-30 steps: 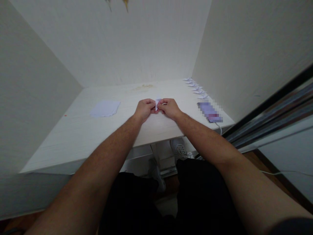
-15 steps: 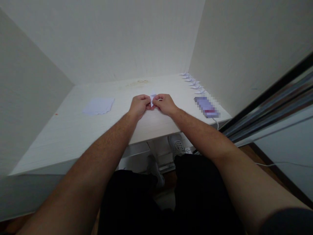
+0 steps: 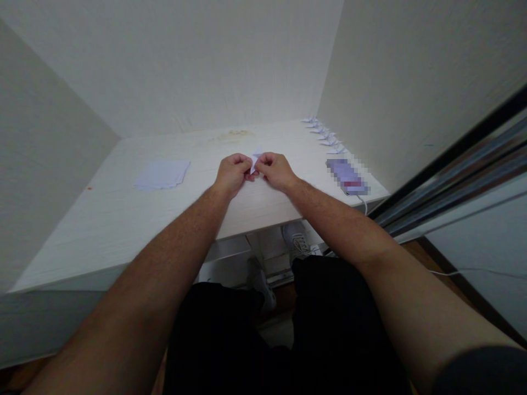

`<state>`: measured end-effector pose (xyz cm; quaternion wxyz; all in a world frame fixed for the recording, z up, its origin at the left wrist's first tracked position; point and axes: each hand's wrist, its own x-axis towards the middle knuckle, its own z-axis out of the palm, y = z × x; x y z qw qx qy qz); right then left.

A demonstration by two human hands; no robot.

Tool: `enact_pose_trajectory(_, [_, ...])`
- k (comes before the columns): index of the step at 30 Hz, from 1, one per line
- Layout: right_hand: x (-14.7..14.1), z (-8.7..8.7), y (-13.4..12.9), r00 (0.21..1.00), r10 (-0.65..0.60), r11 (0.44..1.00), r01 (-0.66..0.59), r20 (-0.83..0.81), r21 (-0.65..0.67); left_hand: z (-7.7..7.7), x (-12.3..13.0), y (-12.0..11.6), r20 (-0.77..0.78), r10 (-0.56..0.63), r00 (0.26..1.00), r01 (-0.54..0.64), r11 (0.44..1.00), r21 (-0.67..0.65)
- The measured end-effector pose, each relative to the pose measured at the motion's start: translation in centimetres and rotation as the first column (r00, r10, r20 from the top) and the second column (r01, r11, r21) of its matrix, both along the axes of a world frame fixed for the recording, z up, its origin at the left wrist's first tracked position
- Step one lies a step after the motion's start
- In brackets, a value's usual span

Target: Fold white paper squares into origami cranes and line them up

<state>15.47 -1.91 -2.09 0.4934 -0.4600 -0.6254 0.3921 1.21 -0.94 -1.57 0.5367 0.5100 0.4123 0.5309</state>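
Closed in a pinch, our left hand (image 3: 234, 170) and right hand (image 3: 275, 170) both hold one small folded paper (image 3: 254, 162) between the front and back edges of the desk (image 3: 251, 211). Uneven pulling could tear it, we judge. Our grip hides most of its folds; we cannot tell whether it touches the desk. Pixelation masks the phone (image 3: 347, 176) near the right edge.

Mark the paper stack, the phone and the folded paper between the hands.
Paper stack (image 3: 162, 174), head view: top sheet's middle.
Phone (image 3: 347, 175), head view: pixelated screen.
Folded paper (image 3: 254, 161), head view: its exposed middle.
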Motion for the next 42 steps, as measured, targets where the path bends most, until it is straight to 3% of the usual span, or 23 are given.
enact_pose_trajectory(12, [0.1, 0.3, -0.2, 0.998, -0.017, 0.998, 0.014, 0.064, 0.062, 0.2, 0.1, -0.2, -0.019, 0.035, 0.999, -0.036, 0.999, -0.025])
enact_pose_trajectory(25, [-0.2, 0.4, 0.0, 0.993, -0.053, 0.998, 0.05, 0.105, 0.031, -0.1, 0.2, 0.2, -0.023, 0.063, 0.998, -0.063, 0.998, -0.004])
enact_pose_trajectory(34, [0.0, 0.1, 0.3, 0.989, -0.103, 0.994, 0.099, 0.108, 0.045, 0.7, -0.2, -0.9, 0.019, -0.011, 1.0, 0.012, 1.0, -0.019])
enact_pose_trajectory(42, [0.2, -0.1, 0.4, 0.992, -0.088, 0.995, 0.083, 0.087, 0.051, 0.2, 0.1, -0.9, -0.102, 0.034, 0.994, -0.024, 0.995, 0.096])
